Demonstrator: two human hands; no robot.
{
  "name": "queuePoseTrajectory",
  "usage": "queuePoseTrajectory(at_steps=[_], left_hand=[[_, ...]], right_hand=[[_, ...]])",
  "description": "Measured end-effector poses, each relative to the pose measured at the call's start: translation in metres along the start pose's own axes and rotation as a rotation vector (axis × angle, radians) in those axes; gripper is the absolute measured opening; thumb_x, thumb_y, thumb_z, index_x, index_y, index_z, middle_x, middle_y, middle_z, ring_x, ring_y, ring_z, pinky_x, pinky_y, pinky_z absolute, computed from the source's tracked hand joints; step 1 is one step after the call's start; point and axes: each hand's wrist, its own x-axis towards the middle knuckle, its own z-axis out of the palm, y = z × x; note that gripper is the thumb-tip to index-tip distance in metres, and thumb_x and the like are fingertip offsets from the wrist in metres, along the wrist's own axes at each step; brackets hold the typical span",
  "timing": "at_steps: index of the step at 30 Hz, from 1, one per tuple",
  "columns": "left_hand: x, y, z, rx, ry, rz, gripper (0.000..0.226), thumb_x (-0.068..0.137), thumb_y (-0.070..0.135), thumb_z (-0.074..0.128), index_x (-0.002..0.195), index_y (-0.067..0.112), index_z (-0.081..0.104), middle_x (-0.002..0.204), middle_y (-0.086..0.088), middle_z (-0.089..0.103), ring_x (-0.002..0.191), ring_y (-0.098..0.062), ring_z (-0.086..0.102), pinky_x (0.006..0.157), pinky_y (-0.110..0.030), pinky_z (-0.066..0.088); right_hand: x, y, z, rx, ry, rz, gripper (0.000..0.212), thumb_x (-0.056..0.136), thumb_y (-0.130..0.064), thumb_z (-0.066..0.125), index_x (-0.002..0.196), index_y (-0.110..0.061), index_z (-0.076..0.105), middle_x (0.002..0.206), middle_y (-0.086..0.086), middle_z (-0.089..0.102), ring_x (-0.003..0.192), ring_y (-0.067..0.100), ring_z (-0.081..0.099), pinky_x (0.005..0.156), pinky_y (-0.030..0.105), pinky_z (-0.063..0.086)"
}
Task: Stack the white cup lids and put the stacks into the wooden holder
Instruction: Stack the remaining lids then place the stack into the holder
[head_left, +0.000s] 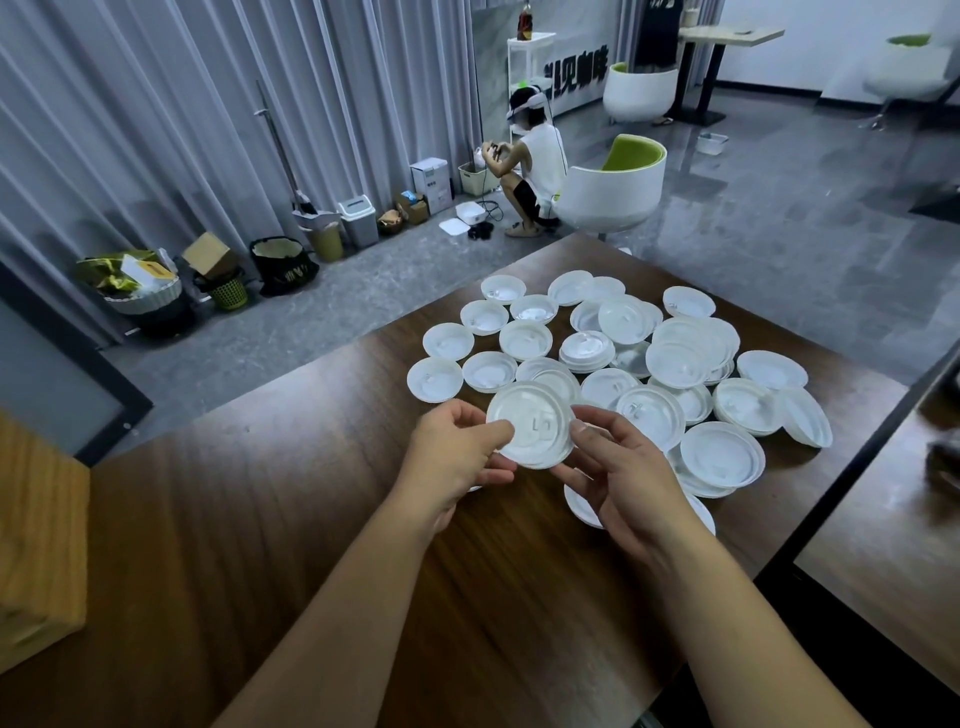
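Right now my left hand and right hand both pinch one white lid by its opposite rims, lifted above the dark wooden table. Beyond that lid, the loose lids lie scattered and overlapping on the table.

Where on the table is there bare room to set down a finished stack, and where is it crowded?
Bare wood lies on the near half of the table, between the wooden block at the left edge and the forearms, up to the left hand. The far right is crowded: loose lids overlap from the held lid, which the right hand also grips, to the far corner.
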Motion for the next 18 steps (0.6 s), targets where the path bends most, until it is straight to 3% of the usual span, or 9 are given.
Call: queuePoseTrajectory(at_steps=[3,8,11,15,18], left_hand=[[0.001,-0.003,0.005,0.023,-0.032,-0.016,0.042,0.063,0.021,0.081,0.097,0.012,0.06,0.076,-0.01,0.079,0.07,-0.029,0.081,0.055,-0.026,0.06],[0.003,-0.003,0.007,0.107,-0.068,-0.015,0.053,0.06,0.016,0.083,0.105,0.021,0.055,0.109,-0.017,0.072,0.07,-0.032,0.081,0.058,-0.031,0.061],[0.004,-0.002,0.002,0.045,-0.1,0.03,0.056,0.069,0.03,0.092,0.114,0.026,0.059,0.107,-0.009,0.076,0.069,-0.029,0.08,0.057,-0.032,0.062],[0.001,0.004,-0.003,0.044,-0.126,0.1,0.036,0.086,0.032,0.089,0.114,0.023,0.068,0.09,-0.002,0.08,0.064,-0.024,0.075,0.057,-0.031,0.06],[0.001,0.014,-0.01,-0.042,-0.144,0.077,0.051,0.082,0.062,0.084,0.118,0.026,0.075,0.104,0.003,0.082,0.075,-0.027,0.08,0.059,-0.031,0.061]], right_hand=[[0.0,-0.001,0.001,-0.008,-0.019,0.004,0.024,0.105,-0.011,0.068,0.129,-0.009,0.069,0.121,0.014,0.081,0.103,0.026,0.08,0.081,0.034,0.066],[0.001,-0.001,0.001,-0.045,0.0,-0.013,0.021,0.101,-0.013,0.074,0.121,-0.007,0.072,0.116,0.015,0.081,0.096,0.024,0.079,0.077,0.032,0.065],[0.003,-0.002,-0.001,-0.067,0.028,-0.031,0.016,0.101,-0.009,0.072,0.117,-0.008,0.073,0.114,0.014,0.082,0.096,0.021,0.08,0.074,0.028,0.064],[0.005,-0.004,0.0,-0.063,-0.019,-0.032,0.02,0.1,-0.008,0.074,0.12,-0.006,0.072,0.115,0.015,0.082,0.101,0.025,0.081,0.074,0.028,0.064],[0.01,-0.007,-0.002,-0.048,0.011,-0.06,0.017,0.101,-0.008,0.074,0.118,-0.011,0.074,0.117,0.013,0.082,0.105,0.026,0.081,0.078,0.031,0.065]])
